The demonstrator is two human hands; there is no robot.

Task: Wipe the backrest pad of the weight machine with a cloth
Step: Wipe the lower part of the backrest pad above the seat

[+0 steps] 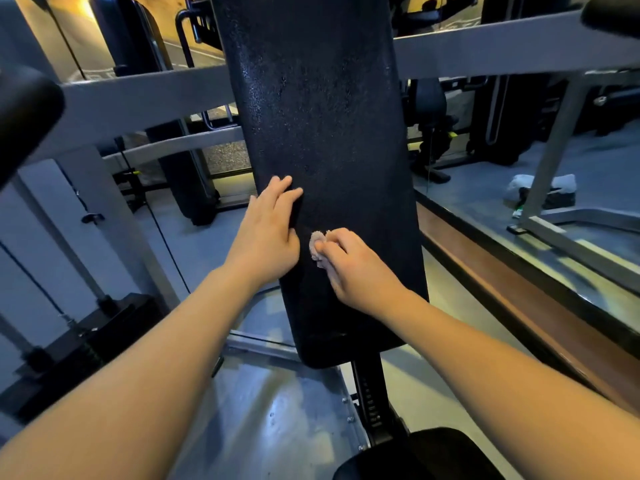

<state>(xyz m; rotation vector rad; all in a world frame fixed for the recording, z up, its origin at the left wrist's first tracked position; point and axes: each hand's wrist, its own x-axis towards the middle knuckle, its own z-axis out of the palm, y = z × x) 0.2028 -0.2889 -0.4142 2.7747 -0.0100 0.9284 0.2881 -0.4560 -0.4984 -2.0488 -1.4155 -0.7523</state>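
Note:
The black backrest pad (322,126) of the weight machine stands upright in the middle of the view, speckled with droplets on its upper half. My left hand (268,230) lies flat on the pad's left edge, fingers together and pointing up. My right hand (353,268) presses a small pale cloth (317,249) against the lower middle of the pad; only a crumpled bit of the cloth shows past my fingers. The two hands sit close together, a small gap between them.
Grey frame bars (138,95) cross behind the pad. A black weight stack (69,344) and cables stand at the left. The black seat (426,455) sits at the bottom. A mirror wall with a wooden ledge (519,282) runs along the right.

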